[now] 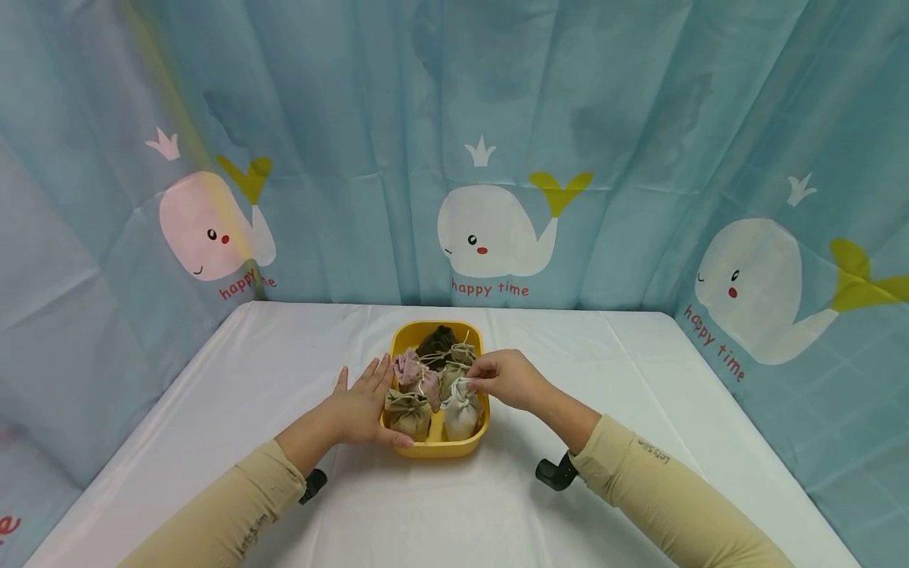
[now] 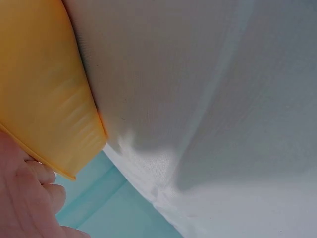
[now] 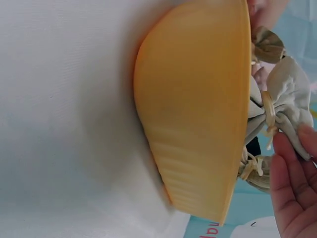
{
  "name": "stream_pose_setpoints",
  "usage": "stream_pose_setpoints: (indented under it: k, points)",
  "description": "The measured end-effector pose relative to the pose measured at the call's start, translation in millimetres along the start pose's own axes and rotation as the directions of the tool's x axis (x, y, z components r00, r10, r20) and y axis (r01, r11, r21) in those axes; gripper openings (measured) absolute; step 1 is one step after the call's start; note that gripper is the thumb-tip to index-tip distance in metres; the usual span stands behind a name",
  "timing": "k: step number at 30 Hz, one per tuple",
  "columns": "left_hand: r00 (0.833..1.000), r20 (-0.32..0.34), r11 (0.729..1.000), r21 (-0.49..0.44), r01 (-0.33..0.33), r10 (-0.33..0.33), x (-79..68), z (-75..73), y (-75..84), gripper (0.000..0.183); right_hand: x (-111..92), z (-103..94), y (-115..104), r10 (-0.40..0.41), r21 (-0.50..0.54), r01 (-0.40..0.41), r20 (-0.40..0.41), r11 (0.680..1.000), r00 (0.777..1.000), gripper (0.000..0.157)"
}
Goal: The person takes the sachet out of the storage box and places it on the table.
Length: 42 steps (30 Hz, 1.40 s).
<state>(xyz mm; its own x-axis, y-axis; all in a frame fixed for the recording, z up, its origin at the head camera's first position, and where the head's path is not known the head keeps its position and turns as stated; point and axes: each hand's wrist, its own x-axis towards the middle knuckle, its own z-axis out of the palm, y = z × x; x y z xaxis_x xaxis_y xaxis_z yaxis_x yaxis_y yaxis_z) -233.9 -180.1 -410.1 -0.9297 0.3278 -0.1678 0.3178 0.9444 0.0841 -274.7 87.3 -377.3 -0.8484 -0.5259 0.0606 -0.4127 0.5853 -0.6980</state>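
Observation:
A yellow plastic tub (image 1: 440, 450) holds several small drawstring pouches. My right hand (image 1: 514, 380) pinches the gathered top of an off-white pouch (image 1: 462, 415) at the tub's front right. In the right wrist view, thumb and fingers grip the cloth of that off-white pouch (image 3: 290, 87) above its tied cord, just over the rim. My left hand (image 1: 360, 406) lies along the tub's left side, fingers straight and spread, thumb at the front rim. A tan pouch (image 1: 409, 413) sits at the front left, pink pouches (image 1: 426, 385) behind it, and a dark pouch (image 1: 436, 341) at the back.
The tub stands on a table with a white cloth (image 1: 604, 379). Behind and at both sides hangs a light blue curtain (image 1: 341, 197) printed with whales. Black wrist mounts (image 1: 556, 473) stick out under both forearms.

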Motion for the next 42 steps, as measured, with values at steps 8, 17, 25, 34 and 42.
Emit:
stream_pose_setpoints:
  k: [8,17,25,34,42]
  points:
    - [1.000,0.002,1.000,-0.002,-0.008,0.008,0.1,-0.1,-0.2,0.135,-0.4,-5.9,-3.8,-0.031,-0.011,0.030,-0.064,0.999,0.997,0.005]
    - [1.000,0.002,1.000,0.005,-0.017,0.017,-2.8,-2.1,1.4,0.132,-1.3,-13.4,-9.0,-0.003,0.019,0.005,-0.122,1.000,0.993,0.005]
    - [1.000,0.005,1.000,0.002,-0.017,0.017,-4.9,-4.6,4.0,0.129,-4.4,-19.7,-15.6,0.022,0.054,-0.013,-0.165,0.998,0.986,0.005]
    - [1.000,0.001,0.999,0.025,-0.025,0.025,-5.4,-5.4,4.6,0.129,-5.4,-26.5,-17.9,0.002,0.072,0.011,-0.180,0.997,0.984,0.005]
    - [1.000,0.015,0.999,0.030,-0.021,0.021,-5.3,-7.2,5.1,0.129,-7.1,-32.9,-20.7,0.005,0.083,0.012,-0.195,0.996,0.981,0.006]
